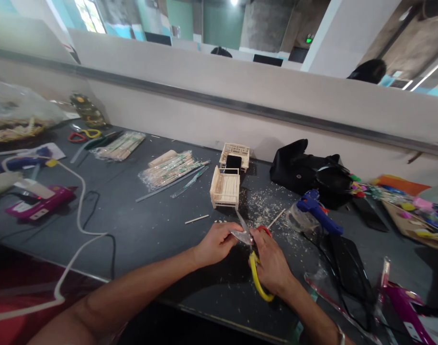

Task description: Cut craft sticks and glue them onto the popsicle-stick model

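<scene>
My right hand (272, 263) is closed around a pair of scissors (255, 273) with one yellow and one red handle loop. Their blades stand apart, one pointing up toward a miniature bed (226, 188) made of thin wooden sticks. My left hand (217, 243) is pinched at the tip of the other blade; whether a small piece sits between the fingers is hidden. Behind the bed stands another small stick-built piece (236, 154) with a lattice back and a black panel. Loose sticks (197, 219) and pale crumbs (265, 206) lie around.
Bagged sticks (174, 170) lie left of the bed. A blue glue gun (319, 211) and black bag (305, 167) are at right, beside a dark phone-like slab (369, 214). Magenta tools (42, 201) and a white cable (83, 191) occupy the left. A partition (190, 100) bounds the back.
</scene>
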A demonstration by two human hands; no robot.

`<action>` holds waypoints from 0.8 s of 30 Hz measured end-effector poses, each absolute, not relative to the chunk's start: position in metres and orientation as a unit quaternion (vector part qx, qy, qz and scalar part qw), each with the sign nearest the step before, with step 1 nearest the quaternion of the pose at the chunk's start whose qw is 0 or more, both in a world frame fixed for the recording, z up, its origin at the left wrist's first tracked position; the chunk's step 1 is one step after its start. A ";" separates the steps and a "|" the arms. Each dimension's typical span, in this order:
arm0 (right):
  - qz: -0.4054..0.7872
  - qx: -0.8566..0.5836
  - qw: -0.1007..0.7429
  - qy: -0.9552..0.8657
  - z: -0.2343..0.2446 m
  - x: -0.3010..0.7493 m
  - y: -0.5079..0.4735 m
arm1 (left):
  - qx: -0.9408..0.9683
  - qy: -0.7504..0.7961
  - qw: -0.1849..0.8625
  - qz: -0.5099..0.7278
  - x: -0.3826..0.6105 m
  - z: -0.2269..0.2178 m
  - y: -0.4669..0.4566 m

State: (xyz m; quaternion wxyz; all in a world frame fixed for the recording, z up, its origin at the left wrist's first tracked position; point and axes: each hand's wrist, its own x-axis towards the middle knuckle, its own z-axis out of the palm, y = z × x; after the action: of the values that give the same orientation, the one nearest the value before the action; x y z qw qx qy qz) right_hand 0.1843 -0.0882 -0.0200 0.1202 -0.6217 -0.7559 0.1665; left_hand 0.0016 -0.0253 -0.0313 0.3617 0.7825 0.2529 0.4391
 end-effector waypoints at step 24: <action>0.158 -0.624 0.119 -0.756 -0.022 0.185 -0.086 | 0.773 0.243 0.344 0.475 0.007 -0.037 -0.023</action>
State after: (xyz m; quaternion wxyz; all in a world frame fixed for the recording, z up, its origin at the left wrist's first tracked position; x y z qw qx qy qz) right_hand 0.1846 -0.0863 -0.0225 0.1187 -0.6242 -0.7559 0.1577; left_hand 0.0072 -0.0232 -0.0373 0.3440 0.7727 0.2430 0.4749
